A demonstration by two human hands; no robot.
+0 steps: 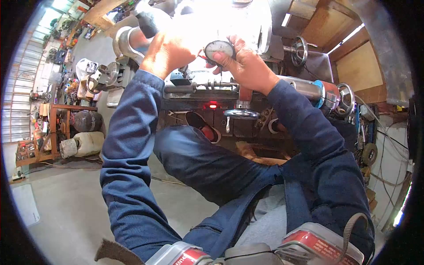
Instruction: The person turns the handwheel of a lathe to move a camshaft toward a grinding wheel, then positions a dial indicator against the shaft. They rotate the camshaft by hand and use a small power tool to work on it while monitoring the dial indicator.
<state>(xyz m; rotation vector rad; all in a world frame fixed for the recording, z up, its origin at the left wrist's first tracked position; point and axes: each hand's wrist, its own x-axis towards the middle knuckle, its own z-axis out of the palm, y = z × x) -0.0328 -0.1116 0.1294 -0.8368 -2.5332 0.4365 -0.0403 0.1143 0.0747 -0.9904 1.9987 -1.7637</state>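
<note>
My right hand [249, 66] is closed round a round dial gauge [219, 52], its thumb lying over the white face. My left hand [170, 51] is raised just left of the gauge, beside a dark rounded machine part [152, 20]. Strong glare washes out its fingers, so whether they grip anything cannot be made out. Both hands are over a metalworking machine, above a horizontal shaft [181, 88] on its near side. Below that shaft sits a chrome handwheel [242, 114] with a handle.
More handwheels, one at the right end [346, 99] and one behind [299, 51], stick out from the machine. A small red light [213, 105] glows under the shaft. On the left, a wooden rack [66, 128] stands by tanks [86, 143]. Cables [388, 176] hang at right.
</note>
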